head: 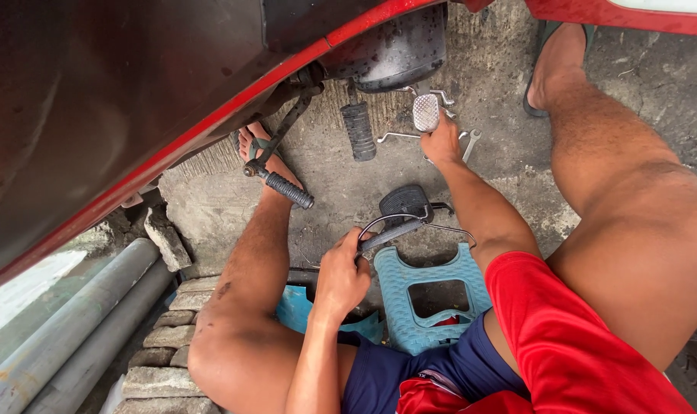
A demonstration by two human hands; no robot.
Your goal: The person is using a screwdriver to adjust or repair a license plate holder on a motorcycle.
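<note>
I sit on a low blue plastic stool (429,295) beside a red motorcycle (133,107). My left hand (341,272) is closed around a black part with metal wire arms (398,222), held just above the stool's front edge. My right hand (442,142) reaches forward to the concrete ground and grips a small silver ribbed pedal piece (426,113). Several wrenches (469,142) lie on the ground around that hand. A black footpeg (358,130) hangs under the motorcycle just left of my right hand.
A second black footpeg on a folding arm (287,188) sticks out over my left foot. My right foot in a sandal (551,65) rests at the top. Grey pipes (72,330) and stacked paving stones (164,345) lie at the lower left.
</note>
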